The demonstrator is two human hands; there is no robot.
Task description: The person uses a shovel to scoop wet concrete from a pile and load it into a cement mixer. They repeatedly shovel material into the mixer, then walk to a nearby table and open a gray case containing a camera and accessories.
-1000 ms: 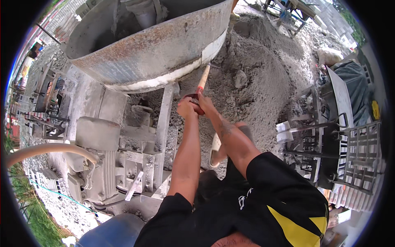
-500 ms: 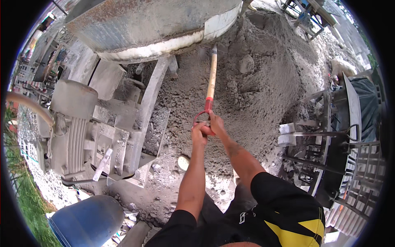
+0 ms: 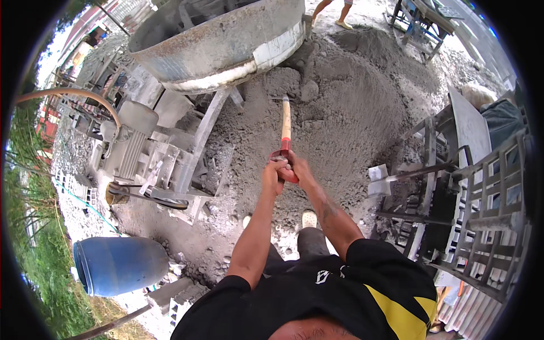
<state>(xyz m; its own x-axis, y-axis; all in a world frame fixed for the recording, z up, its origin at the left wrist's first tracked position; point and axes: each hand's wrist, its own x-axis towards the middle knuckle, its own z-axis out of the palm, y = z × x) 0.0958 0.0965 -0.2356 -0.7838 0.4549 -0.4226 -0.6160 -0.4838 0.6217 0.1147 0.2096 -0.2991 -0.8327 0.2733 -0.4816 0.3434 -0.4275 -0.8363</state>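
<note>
Both hands grip the red D-shaped handle of a shovel [image 3: 286, 122] with a pale wooden shaft. My left hand [image 3: 274, 174] is closed around the grip. My right hand [image 3: 298, 168] is closed at the handle's right side. The shaft points away from me, toward a heap of grey sandy mix [image 3: 354, 107]. A clump of the same mix lies at the far end of the shovel, and the blade is mostly covered by it.
A large round metal mixer pan [image 3: 221, 51] stands beyond the shovel on the left. A dusty motor [image 3: 124, 153] and frame are to its left. The blue barrel [image 3: 122, 265] lies near left. Metal racks [image 3: 493, 198] line the right. Another person's legs [image 3: 334, 12] show at the far edge.
The shovel's far end has come out from near the pan's lower edge, and its metal neck and a clump of mix now show. My view has shifted. A person's legs appear far off.
</note>
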